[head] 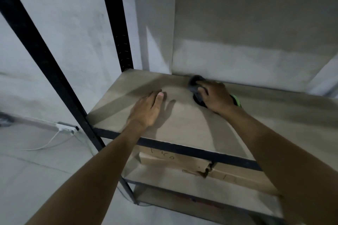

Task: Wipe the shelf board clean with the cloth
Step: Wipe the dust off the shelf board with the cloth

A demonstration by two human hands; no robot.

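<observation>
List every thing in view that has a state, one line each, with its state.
shelf board: bare, both hands on it.
cloth: dark, bunched, near the board's back edge, under the right hand.
right hand: grips the cloth.
left hand: flat, fingers straight, resting on the board.
cardboard boxes: on the shelf below, torn where they meet.
white plug: plugged into the wall strip.

Dim, greyish light; soft shadows fall just right of the left hand's fingers [159, 97] on the shelf board [182, 124]. Motion blur smears the cloth [194, 86]; frame edges bow.
</observation>
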